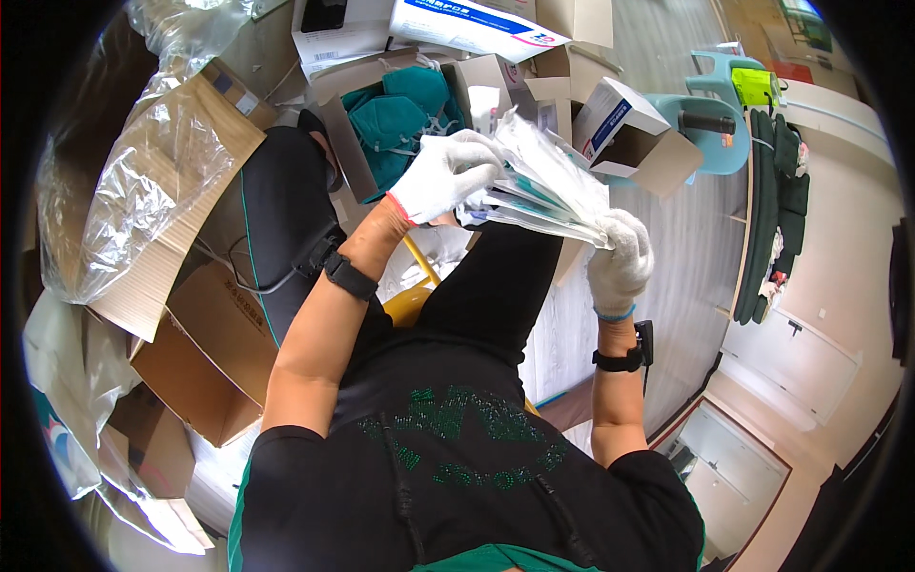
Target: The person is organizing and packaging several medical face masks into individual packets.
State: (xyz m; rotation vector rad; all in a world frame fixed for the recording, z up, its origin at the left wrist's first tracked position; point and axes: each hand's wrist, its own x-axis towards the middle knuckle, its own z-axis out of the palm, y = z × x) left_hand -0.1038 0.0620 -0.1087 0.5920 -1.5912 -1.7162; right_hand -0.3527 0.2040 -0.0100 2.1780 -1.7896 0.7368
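Note:
Both my hands wear white knit gloves. Between them is a fanned stack of flat white packets (553,176), with teal showing at the layered edges. My right hand (621,259) is closed around the stack's lower right end. At the left side, my left hand (448,176) has its fingers bent against the packet edges; its fingertips are partly hidden. Just beyond my left hand stands an open carton (355,162) filled with teal face masks (405,105) that have white straps.
An open white-and-blue box (624,124) lies right of the packets, by a light blue stool (710,143). Another white-and-blue box (477,27) sits at the back. Left are cardboard cartons (210,353) and clear plastic wrap (152,181). A yellow stool (408,307) shows between my legs.

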